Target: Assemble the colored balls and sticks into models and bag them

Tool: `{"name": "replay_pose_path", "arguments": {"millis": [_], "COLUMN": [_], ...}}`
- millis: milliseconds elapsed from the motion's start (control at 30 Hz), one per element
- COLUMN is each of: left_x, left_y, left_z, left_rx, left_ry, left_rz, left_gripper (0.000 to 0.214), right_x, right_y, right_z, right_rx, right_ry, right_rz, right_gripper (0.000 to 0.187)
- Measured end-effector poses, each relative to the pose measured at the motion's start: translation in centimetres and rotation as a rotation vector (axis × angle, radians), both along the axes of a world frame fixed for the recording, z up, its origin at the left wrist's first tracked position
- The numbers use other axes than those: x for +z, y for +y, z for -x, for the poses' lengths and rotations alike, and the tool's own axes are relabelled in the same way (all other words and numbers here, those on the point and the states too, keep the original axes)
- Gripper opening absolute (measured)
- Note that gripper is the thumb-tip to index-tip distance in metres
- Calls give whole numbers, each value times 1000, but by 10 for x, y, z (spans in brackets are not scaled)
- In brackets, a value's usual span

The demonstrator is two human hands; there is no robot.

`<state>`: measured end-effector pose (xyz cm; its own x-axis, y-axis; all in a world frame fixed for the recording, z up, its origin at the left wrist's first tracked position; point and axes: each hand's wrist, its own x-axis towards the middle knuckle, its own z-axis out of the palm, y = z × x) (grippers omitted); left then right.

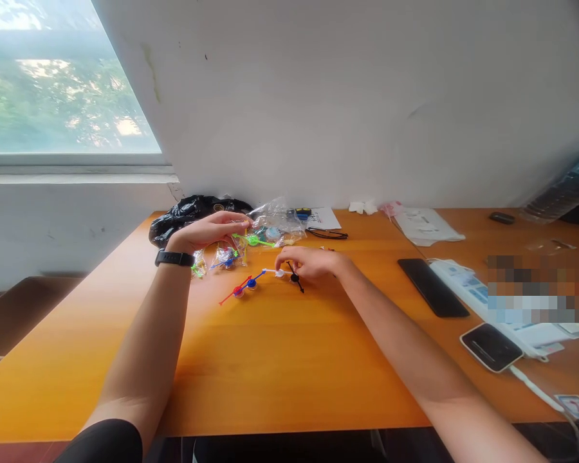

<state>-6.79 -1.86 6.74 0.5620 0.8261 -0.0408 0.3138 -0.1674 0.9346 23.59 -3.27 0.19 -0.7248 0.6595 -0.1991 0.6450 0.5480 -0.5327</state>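
Observation:
My left hand (211,230), with a black band on the wrist, is closed with its fingertips at one end of a green arrow spinner (254,240). My right hand (311,262) has its fingers bent down at a black arrow spinner (294,278), which stands tilted at the fingertips. Beside it is a white arrow spinner (280,273). Further left, a blue arrow spinner (251,283) and a red arrow spinner (238,292) lie in a slanting row on the table. Small clear bags (226,258) with coloured spinners lie below my left hand.
A black plastic bag (188,211) and a clear bag (277,215) lie at the table's (289,366) back. Glasses (327,234) rest near white paper (323,218). On the right are a phone (433,287), a power strip (482,302) and a white-edged device (491,347) with a cable.

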Motion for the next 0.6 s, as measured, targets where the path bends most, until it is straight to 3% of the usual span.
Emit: {"name": "replay_pose_path", "arguments": {"millis": [100,333,600], "left_x": [-1,-4,-3], "left_y": [1,4,3], "left_z": [0,3,1], "left_rx": [-2,-10,4], "left_ry": [28,84,105], "left_rz": [-1,-12,-9], "left_gripper": [35,42,43], "right_x": [-2,-3,-8], "right_y": [2,8,7], "right_z": [-1,-8,-3], "right_rx": [-54,-110,-88], "right_ry": [-47,-128,-182], "right_rz": [8,52,75], "right_gripper": [25,18,25]}}
